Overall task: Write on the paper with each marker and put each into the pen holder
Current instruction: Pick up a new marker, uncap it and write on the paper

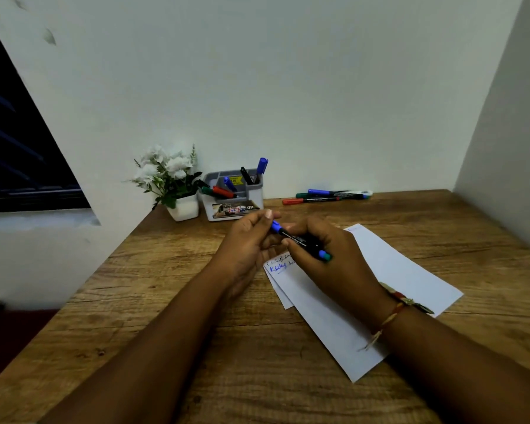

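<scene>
Right wrist: a thread bracelet is tied round it, ends hanging over the paper.
Paper: white sheets lying at an angle on the wooden table, under the right forearm.
Writing: short scrawls in blue and a darker ink at the sheet's far left corner; too small to read.
Right hand: fingers curled round the blue marker's black barrel, just above the paper.
Blue marker: held slantwise between both hands, above the written corner.
Left hand: thumb and fingers pinch the marker's far blue end; cap on or off, I cannot tell.
Pen holder: grey, against the wall, with green, red and blue markers in its low tray and a black and a blue one upright.
Flower pot: white blooms, just left of the holder.
Loose markers: several lying together to the holder's right.
</scene>
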A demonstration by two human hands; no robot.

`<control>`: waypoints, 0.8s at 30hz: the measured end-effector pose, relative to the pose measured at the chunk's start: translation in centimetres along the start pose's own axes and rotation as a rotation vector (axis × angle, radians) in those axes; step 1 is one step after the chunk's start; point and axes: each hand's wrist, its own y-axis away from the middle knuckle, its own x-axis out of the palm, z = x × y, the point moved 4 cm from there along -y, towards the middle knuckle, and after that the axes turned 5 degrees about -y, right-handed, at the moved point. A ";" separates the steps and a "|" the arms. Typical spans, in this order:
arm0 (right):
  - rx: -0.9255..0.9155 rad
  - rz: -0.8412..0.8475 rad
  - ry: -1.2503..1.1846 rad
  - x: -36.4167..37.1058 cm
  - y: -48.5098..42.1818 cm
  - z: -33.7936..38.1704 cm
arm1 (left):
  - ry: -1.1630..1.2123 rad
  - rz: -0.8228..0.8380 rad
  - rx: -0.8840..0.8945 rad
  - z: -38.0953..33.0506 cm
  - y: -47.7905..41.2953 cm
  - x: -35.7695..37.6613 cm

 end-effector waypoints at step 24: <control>0.383 -0.017 -0.091 -0.8 -9.6 0.5 | -0.424 -0.452 0.209 -0.5 -1.3 -4.7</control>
